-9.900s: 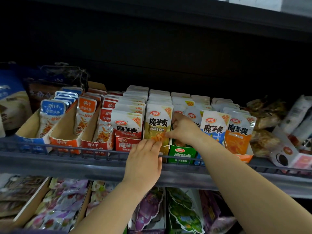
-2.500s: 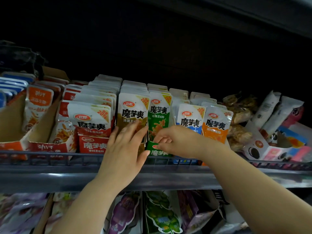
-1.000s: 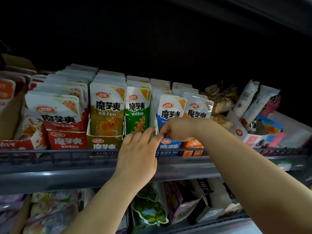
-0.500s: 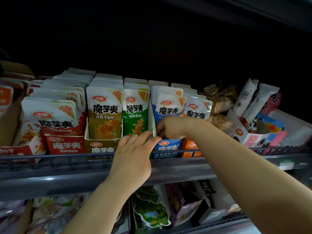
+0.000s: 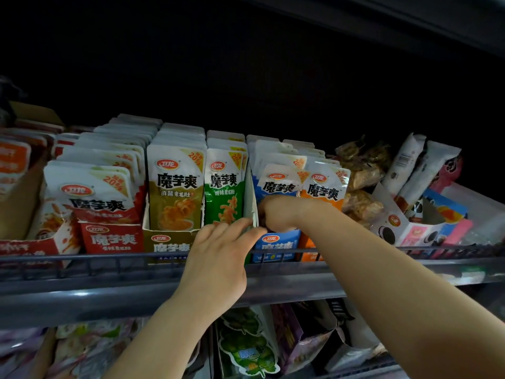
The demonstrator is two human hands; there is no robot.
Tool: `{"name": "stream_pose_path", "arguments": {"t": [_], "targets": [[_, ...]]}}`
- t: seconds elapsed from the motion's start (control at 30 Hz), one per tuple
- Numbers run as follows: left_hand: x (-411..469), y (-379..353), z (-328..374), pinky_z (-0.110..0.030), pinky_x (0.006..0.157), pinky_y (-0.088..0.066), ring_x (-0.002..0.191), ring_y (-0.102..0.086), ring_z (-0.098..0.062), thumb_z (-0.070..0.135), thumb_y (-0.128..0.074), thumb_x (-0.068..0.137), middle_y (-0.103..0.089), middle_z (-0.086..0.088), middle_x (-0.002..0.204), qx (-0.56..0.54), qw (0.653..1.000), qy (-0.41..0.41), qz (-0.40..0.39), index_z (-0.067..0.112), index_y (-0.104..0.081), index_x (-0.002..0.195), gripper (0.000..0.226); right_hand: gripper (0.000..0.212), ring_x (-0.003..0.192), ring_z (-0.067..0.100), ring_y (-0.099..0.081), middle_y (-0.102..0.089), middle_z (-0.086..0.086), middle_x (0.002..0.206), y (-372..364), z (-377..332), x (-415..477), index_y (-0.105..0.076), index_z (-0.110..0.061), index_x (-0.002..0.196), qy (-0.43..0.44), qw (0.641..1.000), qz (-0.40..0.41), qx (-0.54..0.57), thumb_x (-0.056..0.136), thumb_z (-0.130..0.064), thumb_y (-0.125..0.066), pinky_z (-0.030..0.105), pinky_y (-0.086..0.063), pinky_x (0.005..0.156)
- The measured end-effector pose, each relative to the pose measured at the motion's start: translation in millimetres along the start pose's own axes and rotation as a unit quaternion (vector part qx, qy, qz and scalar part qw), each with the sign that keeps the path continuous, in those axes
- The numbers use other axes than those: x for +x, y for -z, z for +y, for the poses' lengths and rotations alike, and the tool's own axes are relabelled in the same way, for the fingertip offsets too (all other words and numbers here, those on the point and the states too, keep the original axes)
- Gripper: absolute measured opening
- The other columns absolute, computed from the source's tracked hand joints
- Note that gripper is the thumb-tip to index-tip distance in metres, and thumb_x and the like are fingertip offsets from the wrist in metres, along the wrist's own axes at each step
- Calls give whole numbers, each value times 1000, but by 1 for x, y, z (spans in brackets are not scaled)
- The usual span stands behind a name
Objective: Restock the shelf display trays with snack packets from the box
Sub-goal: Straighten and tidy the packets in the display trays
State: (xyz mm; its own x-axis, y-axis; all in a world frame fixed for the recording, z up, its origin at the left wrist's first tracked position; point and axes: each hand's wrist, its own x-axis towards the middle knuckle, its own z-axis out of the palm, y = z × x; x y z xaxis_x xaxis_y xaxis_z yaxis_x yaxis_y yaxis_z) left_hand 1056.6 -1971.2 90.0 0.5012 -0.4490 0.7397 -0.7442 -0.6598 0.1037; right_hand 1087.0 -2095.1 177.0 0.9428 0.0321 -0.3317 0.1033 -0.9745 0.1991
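- Both hands have shifted right along the shelf (image 5: 82, 258) in the last couple of seconds, from the green tray (image 5: 247, 258) to the blue tray (image 5: 276, 242).
- Trays stand side by side behind the rail, all well filled. The supply box is out of sight.
- Left hand (image 5: 218, 258) has straight, spread fingers, and their tips press the white divider wall (image 5: 250, 198) between the green and blue trays.
- Right hand (image 5: 276, 214), just beside the left, is curled down inside the blue tray and grips the foot of the front blue packet (image 5: 278, 184).
- The step in hand looks like seating the blue packets. They stand staggered, so the next move calls for pressing them level without disturbing the orange packet (image 5: 325, 190) alongside.
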Motion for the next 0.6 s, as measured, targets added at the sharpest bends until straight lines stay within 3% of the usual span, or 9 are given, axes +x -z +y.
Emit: {"name": "stream_pose_path", "arguments": {"t": [0.1, 0.27, 0.33, 0.4, 0.47, 0.5, 0.53, 0.6], "targets": [[0, 0, 0, -25, 71, -26, 70, -66, -16, 2, -79, 28, -69, 3, 94, 1, 1000, 7, -21, 22, -68, 98, 74, 30, 101, 23, -52, -58, 11, 117, 7, 4, -7, -58, -5, 117, 20, 999, -15, 42, 96, -8, -36, 28, -43, 79], [-1, 0, -1, -25, 71, -26, 71, -64, -16, 6, -79, 29, -68, 4, 96, -1, 999, 5, -32, 24, -65, 100, 74, 26, 75, 6, -58, -62, -2, 91, 14, 16, -24, -64, -9, 110, 41, 977, -25, 210, 92, -5, -46, 7, -44, 56], [-2, 0, -1, -25, 72, -26, 72, -63, -15, 9, -72, 39, -67, 5, 97, -4, 1000, 2, -25, 25, -59, 103, 67, 23, 67, 4, -58, -63, -3, 81, 18, 19, -32, -64, -6, 108, 45, 973, 21, 227, 90, -8, -49, 9, -47, 57], [-3, -1, -2, -25, 73, -27, 72, -62, -14, 10, -67, 42, -67, 5, 98, -10, 1000, 2, -18, 25, -55, 105, 66, 20, 66, 9, -58, -60, -2, 75, 24, 21, -41, -64, -4, 103, 36, 955, 164, 246, 89, -11, -51, 12, -48, 56], [-3, -1, -2, -25, 74, -27, 72, -62, -13, 9, -77, 36, -66, 5, 99, -11, 1000, 5, -20, 25, -56, 104, 73, 24, 83, 12, -52, -55, -1, 88, 28, 25, -47, -61, -10, 110, 5, 913, 355, 203, 86, -15, -57, 16, -42, 68], [-3, -1, -1, -25, 75, -27, 71, -62, -13, 8, -79, 32, -66, 6, 99, -8, 1000, 6, -23, 24, -57, 104, 77, 37, 97, 14, -48, -53, 2, 102, 29, 26, -47, -55, -14, 120, -2, 899, 406, 164, 84, -18, -61, 17, -37, 79], [-3, 0, 0, -25, 75, -27, 71, -62, -13, 8, -81, 30, -67, 5, 98, -8, 1000, 6, -26, 24, -59, 103, 78, 55, 114, 17, -40, -47, 4, 122, 27, 28, -46, -44, -17, 132, 1, 900, 415, 135, 81, -21, -65, 19, -30, 91], [-3, 0, 0, -25, 77, -27, 71, -63, -13, 9, -81, 28, -67, 5, 98, -11, 1000, 7, -28, 24, -60, 103, 79, 83, 138, 19, -15, -18, 2, 152, 22, 27, -40, -19, -21, 145, 15, 927, 356, 117, 79, -25, -68, 23, -15, 108]]}}
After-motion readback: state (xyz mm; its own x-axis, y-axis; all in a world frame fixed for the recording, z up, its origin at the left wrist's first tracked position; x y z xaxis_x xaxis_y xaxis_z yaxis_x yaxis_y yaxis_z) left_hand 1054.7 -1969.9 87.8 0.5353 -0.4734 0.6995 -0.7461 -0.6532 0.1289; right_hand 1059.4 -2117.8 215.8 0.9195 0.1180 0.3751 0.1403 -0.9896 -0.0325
